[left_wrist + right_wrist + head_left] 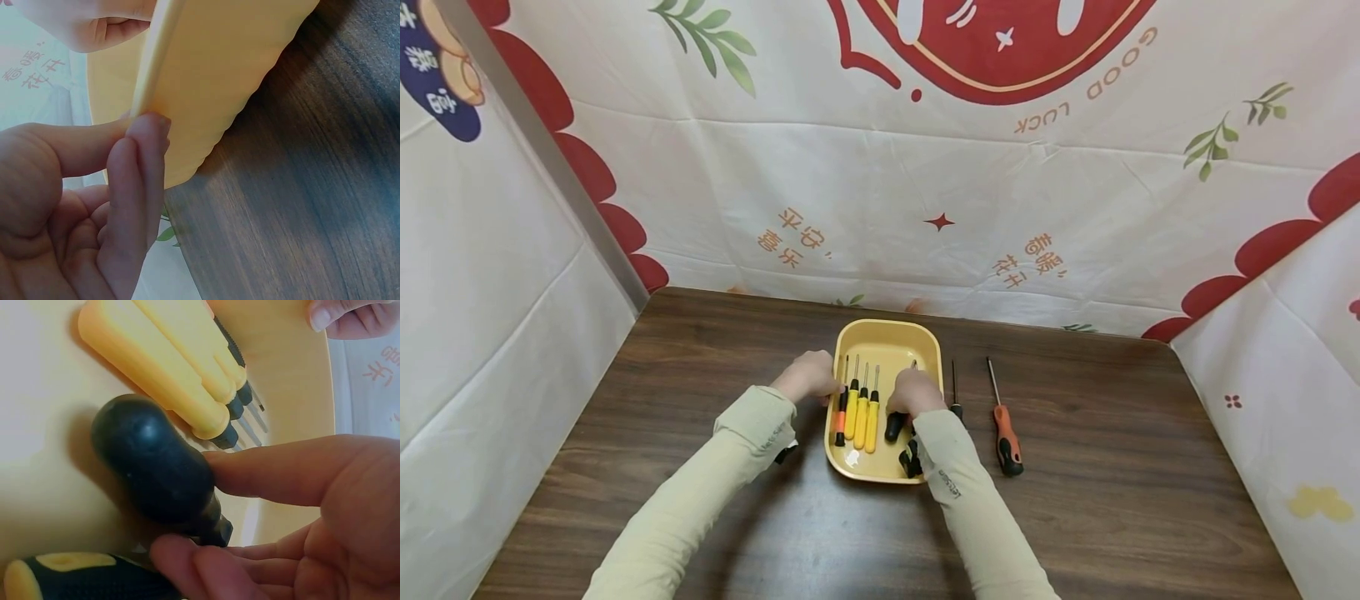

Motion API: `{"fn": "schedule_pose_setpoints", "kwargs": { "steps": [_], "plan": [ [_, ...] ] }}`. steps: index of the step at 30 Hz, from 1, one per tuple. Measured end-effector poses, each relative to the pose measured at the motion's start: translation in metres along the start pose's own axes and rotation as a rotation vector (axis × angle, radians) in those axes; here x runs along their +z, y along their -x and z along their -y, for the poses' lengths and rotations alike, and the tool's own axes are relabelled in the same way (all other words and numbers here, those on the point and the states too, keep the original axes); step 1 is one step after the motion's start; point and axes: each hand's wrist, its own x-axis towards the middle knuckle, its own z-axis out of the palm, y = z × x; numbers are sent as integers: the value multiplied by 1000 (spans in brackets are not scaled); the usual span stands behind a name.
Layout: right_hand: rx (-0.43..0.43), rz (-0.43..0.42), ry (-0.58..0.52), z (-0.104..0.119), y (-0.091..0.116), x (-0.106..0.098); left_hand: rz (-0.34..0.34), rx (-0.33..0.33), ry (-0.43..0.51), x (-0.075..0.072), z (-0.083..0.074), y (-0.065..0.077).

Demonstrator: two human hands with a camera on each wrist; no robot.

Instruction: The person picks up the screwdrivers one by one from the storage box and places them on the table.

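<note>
In the head view we see the L hand (811,375) pinching the L rim of the pale-yellow, rounded-rectangle tray (883,340), thumb on one side, fingers on the other; nothing else in it that we can see. Tray's on the dark-brown, wood-grain counter (1097,417), a bit below frame centre. The R hand (917,390), over the tray's R half, has thumb & fingers part-curled round the black, bulbous-handled screwdriver (894,427): handle toward frame bottom, tip toward top. Can't tell if it's resting on the tray floor or just off it.

Tray's L side: three slim yellow-handled screwdrivers (862,425), side by side, w/ a small orange-and-black-handled screwdriver (841,417) at far L. Lower L of the R wrist view: a thick black-and-yellow handle (94,578) close beside the held one. On the counter, R of tray: a black-handled screwdriver (956,409), partly hidden, & a long orange-and-black screwdriver (1004,429) farther R.

Step in hand is prob. setting the held one down in the tray. To do it well, we'd brace the rim so nothing slides, line its shaft up w/ the yellow row, lower tip & handle together, release only once it's bearing; round handle may roll.
</note>
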Motion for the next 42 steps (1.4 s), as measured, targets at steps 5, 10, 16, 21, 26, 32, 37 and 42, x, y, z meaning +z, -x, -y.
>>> {"fn": "schedule_pose_setpoints", "kwargs": {
  "steps": [5, 10, 16, 21, 26, 32, 37, 42],
  "plan": [
    [7, 22, -26, 0, -4, 3, -3, 8, 4, 1, 0, 0],
    [4, 24, -42, -1, -6, 3, -11, 14, -1, 1, 1, 0],
    [-11, 22, -45, -2, -4, 2, -16, 19, -8, 1, 1, -1],
    [-24, 17, -56, -2, -3, 1, -9, 2, -1, 1, 0, -1],
    [-23, 17, -64, -3, -2, 1, 9, -31, 15, 1, -1, -3],
    [-18, 16, -97, -4, 0, 0, 13, -41, 2, 1, -2, -3],
    [-37, -7, -107, -4, 1, -3, 8, -42, 1, 1, -2, -3],
    [-53, -27, -94, -4, 4, -8, 6, -36, 10, 1, -1, -2]
  ]
}}
